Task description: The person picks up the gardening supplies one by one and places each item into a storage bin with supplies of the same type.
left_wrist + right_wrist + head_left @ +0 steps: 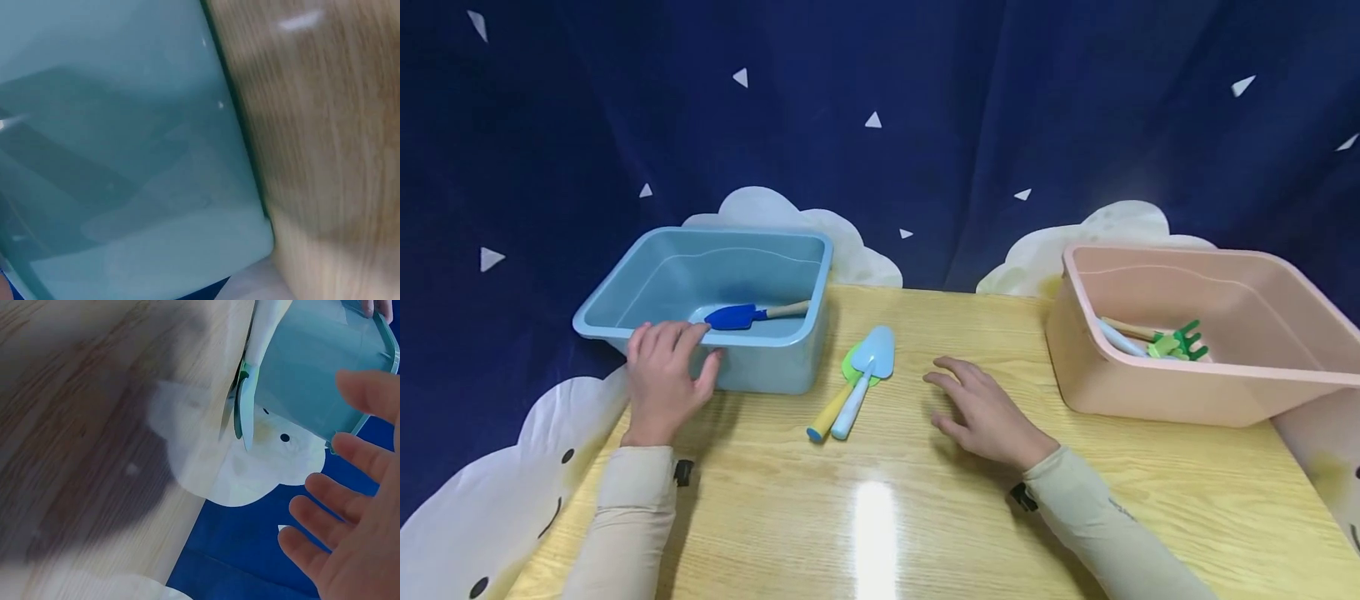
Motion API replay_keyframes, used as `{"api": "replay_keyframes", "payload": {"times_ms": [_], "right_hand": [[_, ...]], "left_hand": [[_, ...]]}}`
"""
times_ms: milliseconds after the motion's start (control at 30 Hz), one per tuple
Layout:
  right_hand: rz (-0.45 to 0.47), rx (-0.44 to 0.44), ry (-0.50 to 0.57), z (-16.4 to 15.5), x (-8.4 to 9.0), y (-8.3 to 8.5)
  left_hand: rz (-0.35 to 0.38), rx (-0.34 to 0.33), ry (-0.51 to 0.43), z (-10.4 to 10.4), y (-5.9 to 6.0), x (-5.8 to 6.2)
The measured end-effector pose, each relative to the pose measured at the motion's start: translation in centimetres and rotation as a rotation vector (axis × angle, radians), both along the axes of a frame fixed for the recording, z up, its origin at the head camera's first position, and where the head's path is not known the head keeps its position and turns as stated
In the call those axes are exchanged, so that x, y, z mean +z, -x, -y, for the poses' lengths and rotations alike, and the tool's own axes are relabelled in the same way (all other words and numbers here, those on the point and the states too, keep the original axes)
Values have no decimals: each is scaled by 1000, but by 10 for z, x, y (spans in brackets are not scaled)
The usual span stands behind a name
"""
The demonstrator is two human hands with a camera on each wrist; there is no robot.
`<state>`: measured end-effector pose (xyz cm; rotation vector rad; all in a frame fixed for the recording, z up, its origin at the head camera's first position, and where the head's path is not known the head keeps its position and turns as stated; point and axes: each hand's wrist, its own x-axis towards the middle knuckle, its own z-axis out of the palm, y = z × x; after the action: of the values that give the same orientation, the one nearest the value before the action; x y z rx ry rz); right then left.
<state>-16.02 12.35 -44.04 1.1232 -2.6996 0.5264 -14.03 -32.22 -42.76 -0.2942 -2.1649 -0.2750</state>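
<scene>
My left hand (662,375) is at the near rim of a blue bin (767,367), fingers hooked over the edge and thumb against the outer wall. Inside that bin lies a dark blue trowel (733,317) with a wooden handle. My right hand (996,417) hovers above the table, fingers spread and loosely bent, with nothing in it. To its left, a light blue toy trowel (874,354) lies partly on top of a green one with a yellow handle (831,410). The left wrist view is filled mostly by the bin's wall (137,156).
A pink bin (1157,392) stands at the right, holding a green rake (1189,340) and other small tools, partly hidden by its wall. Behind the wooden table (775,517) hangs a dark blue curtain (940,100) with white cloud shapes.
</scene>
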Motion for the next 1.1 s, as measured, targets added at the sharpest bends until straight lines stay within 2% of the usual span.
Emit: {"api": "replay_keyframes", "payload": {"times_ms": [133,333,533,767,1100], "right_hand": [[17,3,4,3,-4,-2],[31,19,-13,9,-7,0],[57,6,-27,18,-10,1],[53,-7,-57,30,-11,4],[42,-17,-77,38,-10,4]], "left_hand": [[-18,19,-19,0,2,-6],[-48,79,-48,5,-4,-9],[0,50,-18,8,-2,-7],[-56,47,1,8,7,-15],[-93,40,-18,9,8,-18]]}}
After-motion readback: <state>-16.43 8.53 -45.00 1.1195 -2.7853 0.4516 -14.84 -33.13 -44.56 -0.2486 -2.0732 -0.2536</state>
